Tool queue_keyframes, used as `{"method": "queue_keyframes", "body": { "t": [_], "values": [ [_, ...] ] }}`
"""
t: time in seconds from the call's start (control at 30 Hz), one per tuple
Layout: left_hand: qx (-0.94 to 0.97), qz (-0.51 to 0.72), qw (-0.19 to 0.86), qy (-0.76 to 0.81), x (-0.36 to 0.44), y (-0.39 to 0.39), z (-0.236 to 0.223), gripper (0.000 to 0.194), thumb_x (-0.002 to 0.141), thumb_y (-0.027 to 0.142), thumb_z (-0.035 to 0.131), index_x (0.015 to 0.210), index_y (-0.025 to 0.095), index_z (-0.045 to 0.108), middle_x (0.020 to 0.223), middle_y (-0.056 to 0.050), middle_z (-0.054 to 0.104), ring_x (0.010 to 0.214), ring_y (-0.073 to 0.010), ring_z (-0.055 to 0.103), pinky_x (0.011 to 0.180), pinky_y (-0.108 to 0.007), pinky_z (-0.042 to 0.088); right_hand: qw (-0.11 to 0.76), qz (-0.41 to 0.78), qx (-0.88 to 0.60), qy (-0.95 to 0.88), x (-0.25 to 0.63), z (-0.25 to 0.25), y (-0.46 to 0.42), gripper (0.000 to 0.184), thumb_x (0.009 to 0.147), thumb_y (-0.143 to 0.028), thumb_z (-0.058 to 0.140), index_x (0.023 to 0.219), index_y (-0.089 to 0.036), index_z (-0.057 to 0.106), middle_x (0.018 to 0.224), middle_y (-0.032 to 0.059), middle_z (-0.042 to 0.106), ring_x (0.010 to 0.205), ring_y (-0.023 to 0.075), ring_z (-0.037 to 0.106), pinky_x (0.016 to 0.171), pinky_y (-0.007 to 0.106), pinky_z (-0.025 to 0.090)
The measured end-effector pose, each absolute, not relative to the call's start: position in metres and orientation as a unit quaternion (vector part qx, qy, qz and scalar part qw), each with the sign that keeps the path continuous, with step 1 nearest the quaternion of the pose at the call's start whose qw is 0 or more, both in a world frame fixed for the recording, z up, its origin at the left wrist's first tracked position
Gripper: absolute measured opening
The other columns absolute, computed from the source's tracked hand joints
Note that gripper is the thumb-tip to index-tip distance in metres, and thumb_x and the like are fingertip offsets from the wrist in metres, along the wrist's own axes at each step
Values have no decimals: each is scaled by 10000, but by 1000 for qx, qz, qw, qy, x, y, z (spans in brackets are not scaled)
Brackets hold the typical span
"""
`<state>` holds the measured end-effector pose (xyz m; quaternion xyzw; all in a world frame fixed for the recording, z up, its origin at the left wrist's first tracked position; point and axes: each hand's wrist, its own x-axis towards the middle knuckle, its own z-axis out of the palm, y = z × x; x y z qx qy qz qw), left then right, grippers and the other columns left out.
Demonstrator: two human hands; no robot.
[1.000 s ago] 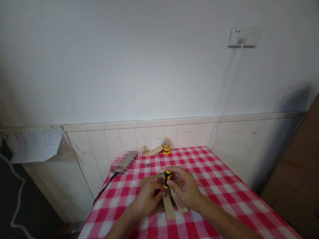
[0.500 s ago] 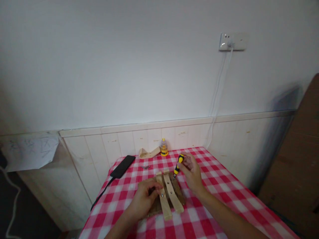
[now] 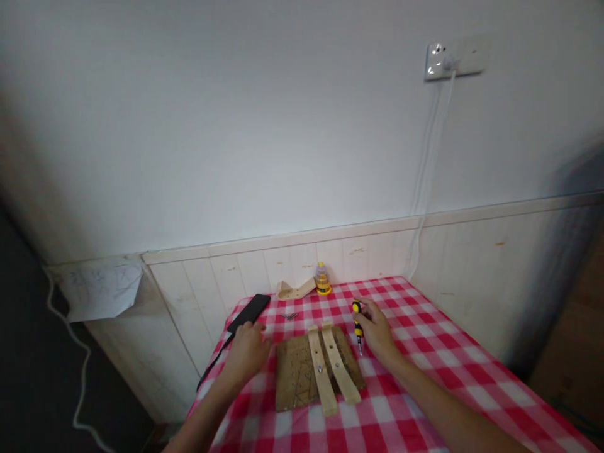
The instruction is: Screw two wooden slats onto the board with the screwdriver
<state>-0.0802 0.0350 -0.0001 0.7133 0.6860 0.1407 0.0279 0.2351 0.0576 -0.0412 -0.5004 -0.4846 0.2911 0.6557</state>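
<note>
My right hand (image 3: 376,332) grips a yellow and black screwdriver (image 3: 357,318), tip pointing down, just right of a brown board (image 3: 291,374). Two pale curved wooden strips lie across that board: a left strip (image 3: 324,390) with a metal screw (image 3: 319,369) standing up in it, and a right strip (image 3: 346,380) with holes along it. My left hand (image 3: 246,353) is off the board on its left, close to the near end of a black phone (image 3: 252,311). Its fingers are loosely bent and apart, with nothing visible in them.
Several small loose screws (image 3: 289,316) lie beyond the board. Near the wall stand a curved wooden piece (image 3: 297,292) and a yellow-based bottle-shaped container (image 3: 323,283). A dark cable (image 3: 214,365) runs from the phone over the left edge of the checked tablecloth (image 3: 401,390).
My left hand has left the left strip and moved left toward the phone. My right hand has brought the screwdriver lower, its tip now right of the board. The view has shifted left.
</note>
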Motion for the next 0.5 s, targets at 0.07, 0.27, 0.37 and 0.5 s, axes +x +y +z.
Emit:
{"method": "queue_keyframes", "body": {
  "t": [0.07,0.27,0.37,0.5],
  "values": [
    [675,103,-31,729,-100,48,-4,473,899,376,529,1259,85,626,1148,-214,653,1131,-356,577,985,-425,405,655,286,-503,-485,235,-42,58,332,670,-273,632,987,-194,690,718,-15,655,644,177,617,576,285,484],
    [626,61,-52,776,-126,70,-23,649,907,571,465,1404,158,514,1192,-222,607,1150,-395,551,935,-461,416,653,285,-503,-489,235,-40,57,332,682,-281,626,997,-199,689,654,-36,607,567,166,587,505,267,471],
    [632,60,-37,771,-126,71,-26,647,900,600,450,1380,175,538,1195,-215,598,1153,-395,546,925,-467,418,652,282,-504,-492,236,-38,56,325,681,-273,627,991,-197,687,658,-34,608,571,164,588,505,263,469],
    [620,97,-46,778,-128,70,-28,689,898,597,452,1453,189,442,1189,-204,599,1144,-384,554,914,-456,421,650,281,-504,-495,236,-37,55,312,684,-277,623,982,-205,683,657,-40,596,581,164,583,517,262,459]
  ]
}}
